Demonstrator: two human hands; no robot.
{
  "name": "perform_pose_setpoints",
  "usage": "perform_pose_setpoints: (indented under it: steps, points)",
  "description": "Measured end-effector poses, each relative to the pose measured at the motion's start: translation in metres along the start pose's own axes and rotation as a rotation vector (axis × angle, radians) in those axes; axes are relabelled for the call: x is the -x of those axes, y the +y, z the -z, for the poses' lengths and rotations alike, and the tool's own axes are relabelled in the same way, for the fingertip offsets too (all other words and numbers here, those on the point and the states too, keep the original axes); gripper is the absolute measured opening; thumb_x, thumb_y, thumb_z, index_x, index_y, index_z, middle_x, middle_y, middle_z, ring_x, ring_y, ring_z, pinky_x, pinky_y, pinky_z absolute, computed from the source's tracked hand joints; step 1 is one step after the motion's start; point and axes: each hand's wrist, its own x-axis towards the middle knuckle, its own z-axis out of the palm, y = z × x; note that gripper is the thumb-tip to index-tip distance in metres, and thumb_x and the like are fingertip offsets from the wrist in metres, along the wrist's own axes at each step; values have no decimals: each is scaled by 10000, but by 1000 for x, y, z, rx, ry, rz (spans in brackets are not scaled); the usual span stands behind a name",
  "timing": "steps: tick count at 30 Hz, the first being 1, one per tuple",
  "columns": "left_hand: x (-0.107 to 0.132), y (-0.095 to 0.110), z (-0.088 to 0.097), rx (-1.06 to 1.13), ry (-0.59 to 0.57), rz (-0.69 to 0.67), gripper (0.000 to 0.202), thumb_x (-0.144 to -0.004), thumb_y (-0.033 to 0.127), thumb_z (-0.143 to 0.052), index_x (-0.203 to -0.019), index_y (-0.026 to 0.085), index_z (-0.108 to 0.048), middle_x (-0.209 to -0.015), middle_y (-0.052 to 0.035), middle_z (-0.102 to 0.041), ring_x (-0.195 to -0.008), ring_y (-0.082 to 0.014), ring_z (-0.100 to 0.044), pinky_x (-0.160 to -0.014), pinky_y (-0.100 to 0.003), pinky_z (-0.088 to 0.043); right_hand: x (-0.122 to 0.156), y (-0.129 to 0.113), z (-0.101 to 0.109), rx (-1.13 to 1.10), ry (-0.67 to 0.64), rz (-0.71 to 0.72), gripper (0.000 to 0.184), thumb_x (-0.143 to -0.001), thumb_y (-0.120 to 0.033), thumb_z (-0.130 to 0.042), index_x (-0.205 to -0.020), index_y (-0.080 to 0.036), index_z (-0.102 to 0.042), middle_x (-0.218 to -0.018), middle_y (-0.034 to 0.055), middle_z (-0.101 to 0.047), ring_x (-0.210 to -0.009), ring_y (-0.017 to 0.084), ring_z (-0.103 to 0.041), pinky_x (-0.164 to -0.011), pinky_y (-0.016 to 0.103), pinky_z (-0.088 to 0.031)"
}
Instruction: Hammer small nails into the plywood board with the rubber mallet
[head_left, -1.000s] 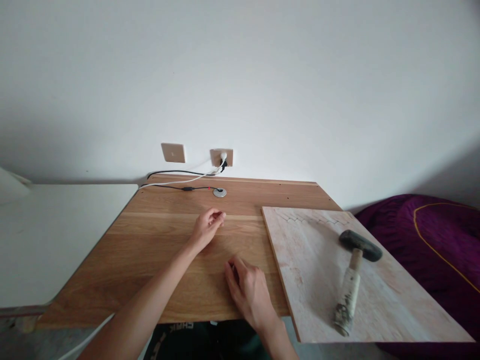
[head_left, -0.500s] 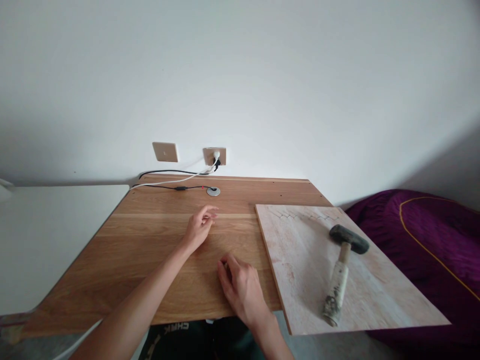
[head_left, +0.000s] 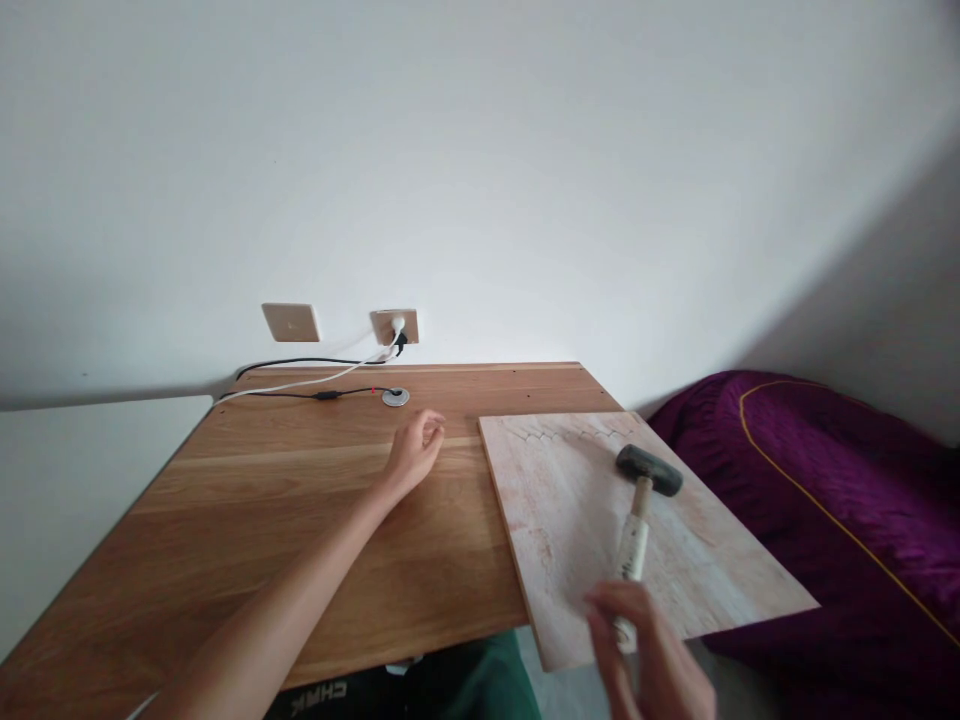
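Observation:
A rubber mallet [head_left: 634,545], with a dark head and a worn whitish handle, lies on a pale marbled board [head_left: 555,520], its head toward the wall. My right hand [head_left: 652,650], smeared by motion, is over the lower end of that handle. Its thumb and fingers are apart, and the handle's end shows between them. Left of the board, my left hand [head_left: 418,447] rests on the wooden desk [head_left: 315,510] with curled fingers and the thumb and fingertips close together. Anything small inside them is hidden.
Two beige wall plates sit on the white wall; a socket [head_left: 409,325] holds plugs. Black and white cables [head_left: 300,384] run along the desk's back to a round grommet [head_left: 395,397]. A purple cloth-covered mound [head_left: 825,480] stands right, a white surface [head_left: 82,480] left.
My right hand has moved right, from the desk's front to the mallet's handle. My left hand has shifted slightly toward the board, fingers more curled. The view has turned a little right.

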Motion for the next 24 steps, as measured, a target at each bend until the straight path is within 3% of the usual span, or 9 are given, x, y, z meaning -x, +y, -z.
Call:
perform_pose_setpoints:
  steps: [2,4,7,10,15,19,24]
  points:
    - [-19,9,-26,11,-31,-26,144,-984,267,-556,-1059,207,-663,-1148,-96,-740,-1085,-227,-726,-982,-384,-596,-18,49,33,218,178,-155,353,-981,-539,-607,-1078,-213,-701,-1001,113,-728,-868,289,-719,-796,414,-587]
    - [-36,18,-50,4,-55,-49,140,-995,299,-573,-1053,209,-664,-1140,-100,-738,-1122,-245,-708,-1027,-417,-574,-29,98,62,425,294,-375,585,-941,-663,-530,-1181,-161,-710,-1158,191,-683,-959,361,-688,-875,546,-564]
    - [-53,24,-75,-30,-90,-86,136,-987,329,-608,-1019,212,-669,-1129,-105,-720,-1173,-269,-668,-1086,-458,-530,-27,157,90,530,276,-549,787,-889,-707,-466,-1324,-84,-669,-1251,269,-637,-1268,489,-554,-1067,669,-447]
    - [-60,23,-87,-74,-129,-117,126,-958,330,-646,-979,208,-668,-1136,-109,-691,-1189,-277,-644,-1101,-459,-513,-13,190,100,489,221,-681,848,-863,-718,-445,-1374,-69,-635,-1296,282,-612,-1310,492,-531,-1087,653,-442]
    - [-57,18,-88,-157,-184,-135,242,-985,342,-603,-1175,200,-650,-1206,-127,-672,-1162,-290,-653,-1067,-486,-529,-7,202,98,401,227,-777,688,-841,-678,-479,-1204,-139,-705,-1243,239,-644,-1220,450,-588,-1020,597,-484]
    - [-49,25,-84,-197,-212,-165,326,-1005,355,-575,-1290,202,-622,-1287,-143,-651,-1237,-308,-629,-1117,-513,-497,-15,199,97,387,258,-790,703,-851,-729,-459,-1149,-151,-727,-1191,230,-654,-1237,450,-577,-984,574,-500]
    - [-38,32,-68,-373,-210,-122,414,-1026,435,-553,-1368,204,-595,-1368,-179,-602,-1189,-354,-660,-1062,-598,-502,-11,187,94,351,234,-779,710,-837,-775,-479,-1106,-178,-755,-1150,187,-648,-1115,398,-632,-925,534,-529]
